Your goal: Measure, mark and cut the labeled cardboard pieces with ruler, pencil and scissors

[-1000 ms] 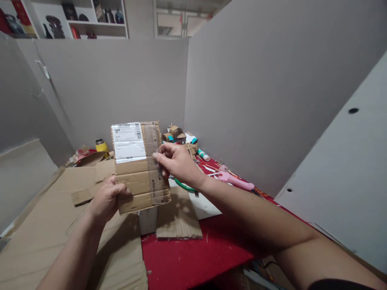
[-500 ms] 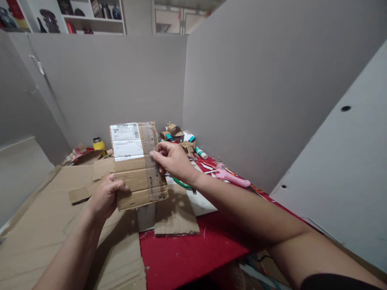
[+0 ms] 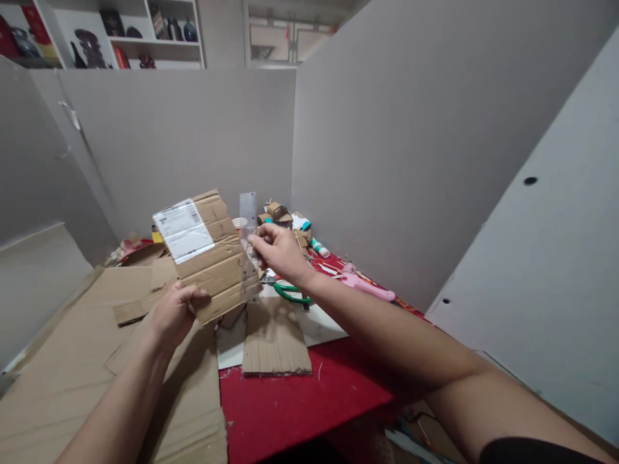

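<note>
A creased brown cardboard piece (image 3: 209, 256) bearing a white shipping label was held tilted above the table; a clear tape strip (image 3: 248, 216) stood upright, peeled from its right edge.

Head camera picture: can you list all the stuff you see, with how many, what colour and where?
brown cardboard piece with white shipping label: one, brown, held up in the left hand
clear plastic tape strip: one, see-through, pinched in the right hand
flat brown cardboard sheets: several, brown, table left
small corrugated cardboard rectangle: one, brown, table middle
green-handled scissors: one, green, under the right wrist
pink glue gun: one, pink, table right
red table cover: one, red
grey partition boards: several, grey, around the table
left hand: grip shut on cardboard
right hand: grip shut on tape
</note>
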### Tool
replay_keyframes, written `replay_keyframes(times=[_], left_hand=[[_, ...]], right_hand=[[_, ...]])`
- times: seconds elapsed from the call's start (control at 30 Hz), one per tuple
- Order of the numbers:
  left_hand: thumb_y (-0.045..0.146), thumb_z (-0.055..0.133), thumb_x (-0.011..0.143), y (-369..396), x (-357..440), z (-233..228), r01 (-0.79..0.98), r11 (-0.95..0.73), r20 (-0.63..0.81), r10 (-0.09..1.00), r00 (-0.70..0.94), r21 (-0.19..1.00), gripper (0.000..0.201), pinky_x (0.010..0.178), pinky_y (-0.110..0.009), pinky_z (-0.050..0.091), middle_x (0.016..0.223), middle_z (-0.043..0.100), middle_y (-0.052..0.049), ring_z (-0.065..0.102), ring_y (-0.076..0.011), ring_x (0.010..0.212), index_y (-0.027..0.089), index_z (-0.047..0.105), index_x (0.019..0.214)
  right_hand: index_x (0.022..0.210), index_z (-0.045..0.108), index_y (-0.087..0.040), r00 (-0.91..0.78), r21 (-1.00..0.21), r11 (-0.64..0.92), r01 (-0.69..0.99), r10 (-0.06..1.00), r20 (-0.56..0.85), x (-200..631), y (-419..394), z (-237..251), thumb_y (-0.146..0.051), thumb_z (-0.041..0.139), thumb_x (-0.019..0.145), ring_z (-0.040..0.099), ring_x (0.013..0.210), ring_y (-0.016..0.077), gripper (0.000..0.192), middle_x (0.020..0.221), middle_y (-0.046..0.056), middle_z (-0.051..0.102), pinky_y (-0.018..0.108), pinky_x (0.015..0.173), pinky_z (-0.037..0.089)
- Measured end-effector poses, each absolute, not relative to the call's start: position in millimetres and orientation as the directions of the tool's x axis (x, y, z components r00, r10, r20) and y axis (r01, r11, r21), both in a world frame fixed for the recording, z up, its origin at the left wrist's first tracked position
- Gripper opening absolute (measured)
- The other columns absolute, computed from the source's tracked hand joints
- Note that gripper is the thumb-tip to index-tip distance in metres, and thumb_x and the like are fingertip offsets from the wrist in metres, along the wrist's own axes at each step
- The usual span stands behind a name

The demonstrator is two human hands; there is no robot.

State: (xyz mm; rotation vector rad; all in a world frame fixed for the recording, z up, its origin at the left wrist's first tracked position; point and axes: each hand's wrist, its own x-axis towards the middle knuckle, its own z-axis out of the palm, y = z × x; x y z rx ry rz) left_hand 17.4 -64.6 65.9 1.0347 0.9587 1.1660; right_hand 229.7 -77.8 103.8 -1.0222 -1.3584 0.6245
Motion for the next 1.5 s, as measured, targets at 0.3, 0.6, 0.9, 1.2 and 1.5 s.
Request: replay_keyframes(times=[0.3, 0.6, 0.9, 1.2, 1.5], left_hand=[[0.033, 0.062, 0.093, -64, 11, 60, -0.242, 0.085, -0.092, 0.996, -0.015, 0.967, 0.032, 0.08, -0.041, 0.057, 0.119, 0.063, -0.009, 0.065, -0.0216, 0.096, 0.017, 0.06, 0.12], [0.054, 0.057, 0.087, -136, 21, 38, 0.123, 0.228, -0.255, 0.918, 0.305, 0.966, 0.048, 0.062, -0.041, 0.059, 0.081, 0.073, -0.018, 0.072, -0.0285, 0.07, 0.008, 0.07, 0.09], [0.046, 0.069, 0.079, -64, -9, 69, 0.733, -0.318, 0.014, 0.921, 0.388, 0.602, 0.055, 0.105, -0.054, 0.038, 0.131, 0.061, -0.017, 0.053, -0.0372, 0.123, 0.017, 0.061, 0.126], [0.035, 0.063, 0.092, 16, 27, 60, 0.794, -0.533, -0.28, 0.746, 0.604, 0.293, 0.036, 0.089, -0.048, 0.053, 0.126, 0.061, -0.01, 0.062, -0.0253, 0.107, 0.018, 0.058, 0.124], [0.044, 0.074, 0.077, 25, 22, 103, 0.737, -0.407, -0.282, 0.738, 0.614, 0.54, 0.029, 0.064, -0.027, 0.043, 0.066, 0.058, 0.004, 0.056, -0.0151, 0.067, 0.018, 0.063, 0.071]], right_hand=[[0.07, 0.046, -0.021, 0.133, -0.95, 0.312, 0.03, 0.94, 0.313, 268, -92, 90, -0.041, 0.07, 0.075, 0.05, 0.038, 0.0071, 0.032, 0.053, -0.006, 0.055, 0.017, 0.035, 0.041], [0.065, 0.049, -0.02, 0.014, -0.993, 0.117, 0.028, 0.993, 0.118, 281, -97, 65, -0.032, 0.073, 0.074, 0.05, 0.04, 0.0082, 0.029, 0.051, -0.005, 0.054, 0.018, 0.035, 0.041], [0.066, 0.048, -0.02, 0.047, -0.998, 0.068, -0.009, 0.997, 0.067, 305, -90, 51, -0.037, 0.074, 0.075, 0.045, 0.041, 0.0067, 0.032, 0.053, -0.006, 0.05, 0.018, 0.037, 0.039], [0.069, 0.05, -0.02, -0.026, -0.998, 0.061, 0.009, 0.998, 0.061, 316, -92, 41, -0.046, 0.075, 0.073, 0.047, 0.04, 0.0069, 0.036, 0.053, -0.005, 0.052, 0.019, 0.037, 0.04], [0.074, 0.052, -0.02, -0.011, -0.999, 0.048, 0.012, 0.999, 0.047, 321, -92, 44, -0.05, 0.077, 0.073, 0.038, 0.036, 0.0051, 0.039, 0.05, -0.008, 0.05, 0.018, 0.034, 0.031]])
